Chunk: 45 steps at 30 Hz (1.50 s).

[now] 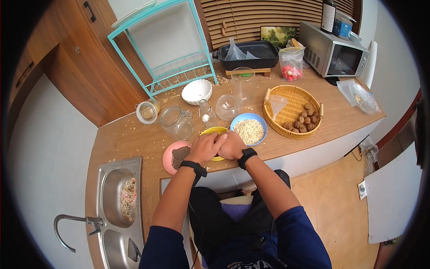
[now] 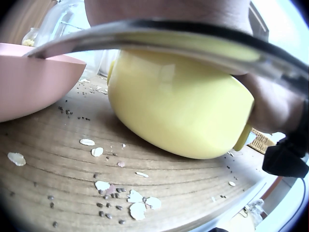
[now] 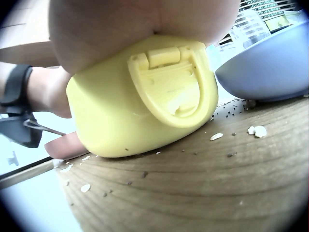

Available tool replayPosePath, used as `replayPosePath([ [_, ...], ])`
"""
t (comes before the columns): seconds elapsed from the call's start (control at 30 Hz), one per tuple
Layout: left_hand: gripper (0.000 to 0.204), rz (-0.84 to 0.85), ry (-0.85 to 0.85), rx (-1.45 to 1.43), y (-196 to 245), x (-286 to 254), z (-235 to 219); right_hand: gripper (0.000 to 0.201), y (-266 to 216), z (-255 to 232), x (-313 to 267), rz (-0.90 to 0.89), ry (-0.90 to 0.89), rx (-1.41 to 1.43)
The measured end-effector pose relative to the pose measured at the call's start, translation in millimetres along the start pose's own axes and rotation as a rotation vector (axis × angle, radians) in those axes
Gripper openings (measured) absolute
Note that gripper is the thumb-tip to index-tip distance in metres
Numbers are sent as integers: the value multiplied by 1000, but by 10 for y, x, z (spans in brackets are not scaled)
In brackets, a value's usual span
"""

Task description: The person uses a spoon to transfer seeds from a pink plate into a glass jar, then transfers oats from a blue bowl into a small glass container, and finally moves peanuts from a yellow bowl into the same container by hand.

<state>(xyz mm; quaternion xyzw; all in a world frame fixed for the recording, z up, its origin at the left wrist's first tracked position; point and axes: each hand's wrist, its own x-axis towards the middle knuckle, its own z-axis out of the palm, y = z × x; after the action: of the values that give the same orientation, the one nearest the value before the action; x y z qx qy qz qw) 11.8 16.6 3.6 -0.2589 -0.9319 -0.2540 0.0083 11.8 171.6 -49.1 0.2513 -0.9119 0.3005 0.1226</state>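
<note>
Both hands meet low over the yellow bowl (image 1: 214,130), the left hand (image 1: 204,148) touching the right hand (image 1: 231,145). Their undersides and most fingertips are hidden, so whatever lies between them cannot be seen. The wrist views show the yellow bowl (image 2: 178,106) tilted on the wooden counter, with a hinged tab (image 3: 169,87) on its side. Left of it is a pink bowl (image 1: 167,158) of dark seeds; to the right, a blue bowl (image 1: 265,130) holds oat flakes. A blurred metal strip (image 2: 96,41) crosses the left wrist view by the pink bowl.
Behind the bowls are glass jars (image 1: 175,123), a small bottle (image 1: 205,112) and a white bowl (image 1: 197,92). A wicker basket (image 1: 274,123) holds walnuts (image 1: 307,120) and a clear funnel. Flakes and seeds lie scattered on the counter. The sink (image 1: 112,190) is at the left.
</note>
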Motion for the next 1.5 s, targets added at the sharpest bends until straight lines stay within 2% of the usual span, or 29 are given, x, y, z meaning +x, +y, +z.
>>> replayPosePath([
  [0.07,64,-45,-76,30,41,6,-35,26,-4,-5,15,51,-50,-7],
  [0.33,75,-29,-67,88,12,12,-40,31,-79,-73,15,199,-53,68],
  [0.57,81,-21,-26,115,2,19,-11,31,-126,-140,15,212,-73,38],
  [0.6,81,-21,-25,116,4,16,-24,30,-125,-144,15,189,-70,30],
  [0.67,76,-39,-131,78,83,4,-113,29,-94,-117,16,165,-65,22],
  [0.8,73,-32,-83,24,60,-6,-61,25,-89,-104,2,88,-15,14],
  [0.9,67,-54,-121,13,36,8,-45,23,-86,-109,-9,65,1,24],
  [0.97,66,17,-2,-7,-2,1,13,23,-50,-68,-11,51,-7,11],
  [1.07,63,49,56,-15,-39,4,56,24,-53,-69,-4,-58,50,12],
  [1.17,64,-26,-21,-27,-12,-8,19,25,-73,-75,-43,-71,53,-12],
  [1.23,61,-22,-14,-20,-1,-15,15,27,-74,-92,-28,-113,75,-15],
  [1.5,58,-4,16,-14,-17,-18,32,26,-103,-143,-10,-40,-25,-23],
])
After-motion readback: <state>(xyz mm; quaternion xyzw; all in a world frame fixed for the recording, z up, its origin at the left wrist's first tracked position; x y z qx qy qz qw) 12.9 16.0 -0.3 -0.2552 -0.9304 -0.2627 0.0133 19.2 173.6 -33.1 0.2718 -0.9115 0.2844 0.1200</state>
